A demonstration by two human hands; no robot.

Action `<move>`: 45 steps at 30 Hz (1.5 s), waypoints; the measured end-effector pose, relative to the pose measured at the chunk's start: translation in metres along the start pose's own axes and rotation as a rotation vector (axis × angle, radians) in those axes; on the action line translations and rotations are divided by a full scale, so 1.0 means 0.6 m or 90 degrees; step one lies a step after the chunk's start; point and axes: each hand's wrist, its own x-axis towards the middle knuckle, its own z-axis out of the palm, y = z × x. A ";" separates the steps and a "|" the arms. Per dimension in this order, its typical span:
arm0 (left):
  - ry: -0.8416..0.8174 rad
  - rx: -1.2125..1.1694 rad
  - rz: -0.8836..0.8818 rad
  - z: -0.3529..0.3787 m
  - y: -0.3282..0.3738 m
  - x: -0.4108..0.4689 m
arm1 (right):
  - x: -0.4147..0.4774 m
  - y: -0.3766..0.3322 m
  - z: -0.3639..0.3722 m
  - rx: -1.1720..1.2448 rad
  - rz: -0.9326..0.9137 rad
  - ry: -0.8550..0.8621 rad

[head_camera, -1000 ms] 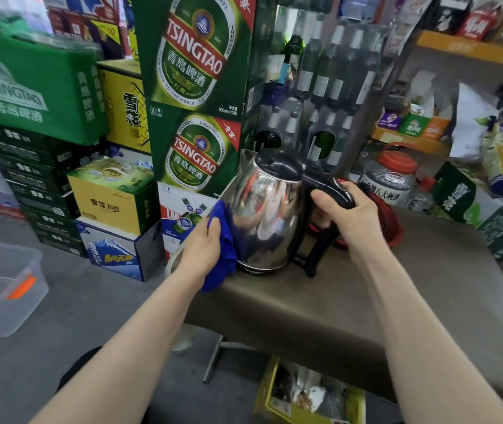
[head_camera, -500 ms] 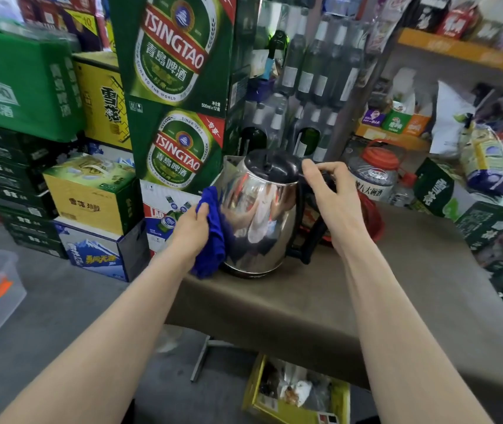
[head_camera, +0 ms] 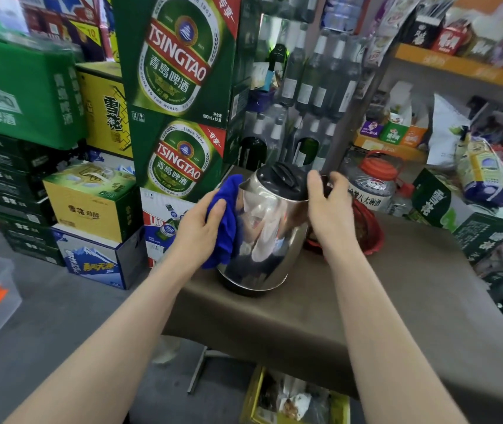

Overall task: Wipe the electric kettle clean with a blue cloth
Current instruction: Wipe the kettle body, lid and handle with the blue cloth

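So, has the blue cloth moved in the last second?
Yes, upward. The blue cloth has climbed the kettle: earlier its lower end hung by the table edge, now its top reaches the spout.

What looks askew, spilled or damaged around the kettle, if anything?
Only the electric kettle: it leans on the table, top toward the right hand gripping it, while the left hand holds the blue cloth against it. No spill shows.

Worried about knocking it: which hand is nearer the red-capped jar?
Right. Right hand grips the kettle beside the jar; left hand holds the blue cloth on the kettle's far side.
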 end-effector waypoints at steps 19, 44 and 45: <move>0.000 -0.023 -0.020 0.010 0.013 0.038 | 0.011 0.025 -0.021 0.152 -0.064 -0.228; -0.081 0.116 -0.212 0.015 -0.066 0.040 | -0.008 -0.029 -0.043 -0.006 -0.078 -0.211; -0.084 0.126 -0.212 0.010 -0.075 0.027 | -0.028 -0.033 -0.034 -0.057 -0.089 -0.175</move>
